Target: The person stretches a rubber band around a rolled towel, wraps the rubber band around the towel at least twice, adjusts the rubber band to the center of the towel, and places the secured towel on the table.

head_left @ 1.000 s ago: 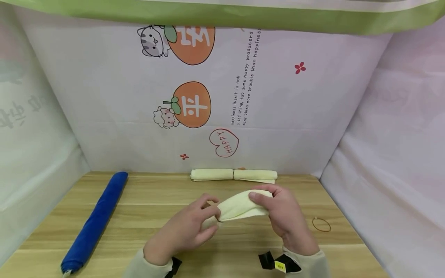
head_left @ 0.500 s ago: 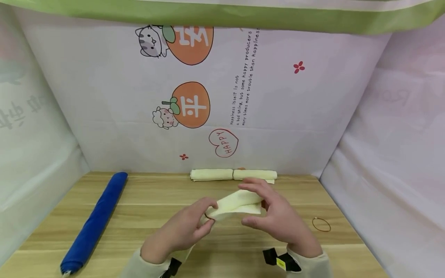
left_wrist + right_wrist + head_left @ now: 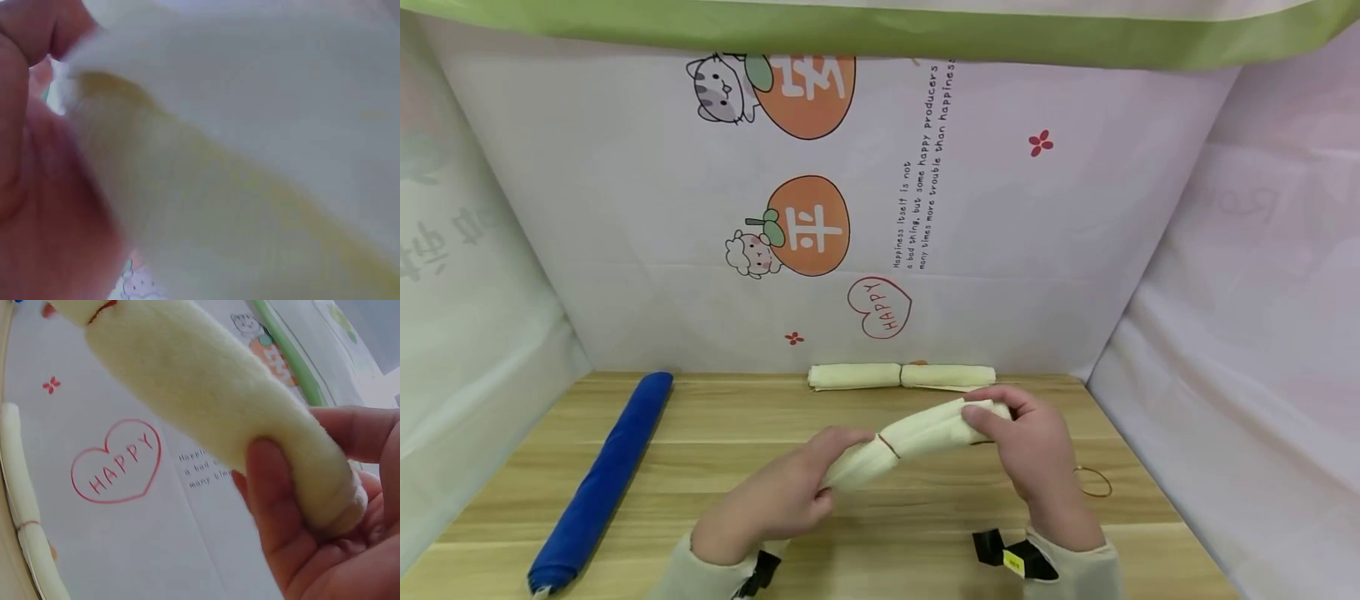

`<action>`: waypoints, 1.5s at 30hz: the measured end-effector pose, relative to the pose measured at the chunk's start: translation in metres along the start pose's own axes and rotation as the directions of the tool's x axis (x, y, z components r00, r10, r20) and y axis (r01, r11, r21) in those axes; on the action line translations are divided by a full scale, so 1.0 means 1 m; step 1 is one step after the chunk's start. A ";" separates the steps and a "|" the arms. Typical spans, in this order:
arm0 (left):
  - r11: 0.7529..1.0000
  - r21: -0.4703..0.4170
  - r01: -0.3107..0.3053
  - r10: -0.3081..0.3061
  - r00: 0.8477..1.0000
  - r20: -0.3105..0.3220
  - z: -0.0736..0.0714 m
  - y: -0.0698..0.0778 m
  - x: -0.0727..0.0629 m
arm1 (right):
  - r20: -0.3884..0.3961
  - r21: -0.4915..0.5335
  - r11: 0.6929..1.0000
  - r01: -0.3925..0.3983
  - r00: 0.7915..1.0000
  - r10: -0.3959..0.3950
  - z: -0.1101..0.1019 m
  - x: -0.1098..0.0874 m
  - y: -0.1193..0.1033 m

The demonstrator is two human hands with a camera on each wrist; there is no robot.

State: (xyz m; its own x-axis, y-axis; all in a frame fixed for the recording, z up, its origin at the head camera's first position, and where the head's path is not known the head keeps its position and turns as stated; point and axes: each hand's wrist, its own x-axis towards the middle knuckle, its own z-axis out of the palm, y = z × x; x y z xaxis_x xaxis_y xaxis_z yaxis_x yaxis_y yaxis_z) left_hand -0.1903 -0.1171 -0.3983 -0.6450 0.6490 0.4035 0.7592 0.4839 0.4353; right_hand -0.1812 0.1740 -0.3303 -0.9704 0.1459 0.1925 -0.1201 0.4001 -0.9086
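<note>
A pale yellow rolled towel is held up at a slant over the table between both hands, its right end higher. A thin brown-red rubber band circles it near the middle. My left hand grips the lower left end; in the left wrist view the towel is blurred and fills most of the frame. At the other end my right hand holds the roll between thumb and fingers. The right wrist view shows the thumb lying across the towel's soft surface. A short dark-red line shows beneath the towel near the right hand.
Against the back wall lies another pale yellow rolled towel, banded at its middle. A long blue roll of cloth lies along the left side. One loose rubber band rests on the wooden table, right of the right hand. White printed sheets enclose the space.
The right hand opened off the towel's end, then took hold of it again. The left hand has slid to the left end, and the band now shows around the towel's middle.
</note>
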 end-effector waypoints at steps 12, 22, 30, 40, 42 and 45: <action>0.994 0.054 0.092 -0.093 0.995 0.016 0.002 -0.001 0.001 | 0.151 0.107 0.994 0.000 0.988 -0.016 0.016 -0.001 0.001; 0.994 0.052 -0.099 0.107 0.979 -0.175 0.013 0.006 0.012 | 0.153 0.185 0.981 -0.050 0.988 0.021 0.022 -0.004 -0.004; 0.986 0.075 -0.152 0.162 0.974 -0.157 0.017 0.006 0.013 | 0.154 0.356 0.932 -0.071 0.988 0.017 0.029 -0.005 -0.005; 0.995 -0.068 -0.067 0.059 0.991 -0.118 0.018 0.015 0.014 | 0.107 0.453 0.889 -0.063 0.994 0.016 0.027 -0.009 -0.010; 0.993 -0.077 -0.094 0.085 0.990 -0.112 0.017 0.016 0.014 | 0.078 0.459 0.886 -0.057 0.997 0.023 0.028 -0.008 -0.009; 0.989 -0.062 -0.136 0.130 0.987 -0.095 0.015 0.018 0.014 | 0.060 0.470 0.881 -0.051 0.998 0.025 0.030 -0.007 -0.007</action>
State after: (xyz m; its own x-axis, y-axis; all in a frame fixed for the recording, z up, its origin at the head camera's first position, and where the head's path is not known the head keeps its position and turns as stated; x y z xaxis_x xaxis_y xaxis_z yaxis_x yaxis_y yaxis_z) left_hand -0.1842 -0.0906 -0.3968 -0.5466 0.6473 0.5313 0.8329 0.3541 0.4254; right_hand -0.1803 0.1426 -0.3364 -0.9840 0.1009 0.1470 -0.1552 -0.0797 -0.9847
